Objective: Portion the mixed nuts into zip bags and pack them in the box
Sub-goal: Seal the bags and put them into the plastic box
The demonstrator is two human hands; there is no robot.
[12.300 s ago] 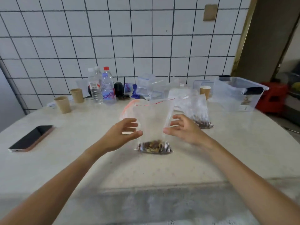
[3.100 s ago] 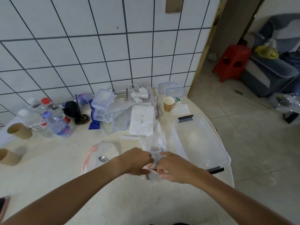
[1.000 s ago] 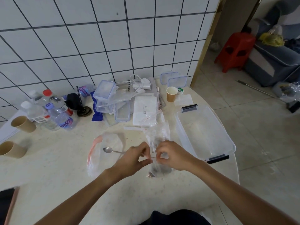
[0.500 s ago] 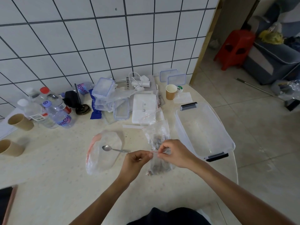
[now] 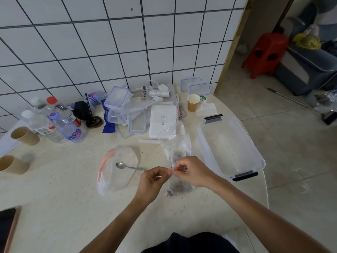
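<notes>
Water bottles (image 5: pixel 60 123) stand near tiled wall (image 5: pixel 109 42), paper cups (image 5: pixel 24 136) at counter (image 5: pixel 54 207) left edge, phone (image 5: pixel 7 229) near corner; red stool (image 5: pixel 264 53) on floor beyond doorway.

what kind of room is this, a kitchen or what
Probably a home dining corner: a round table stands against a white tiled wall, and a doorway shows a red plastic stool and a grey sofa beyond.

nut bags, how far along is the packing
Done: one small zip bag has nuts in its bottom. In hand: the left hand and right hand pinch its top edge, apparently sealing it. Left: the clear box holds no bags yet, and the spoon lies on another bag.
</notes>
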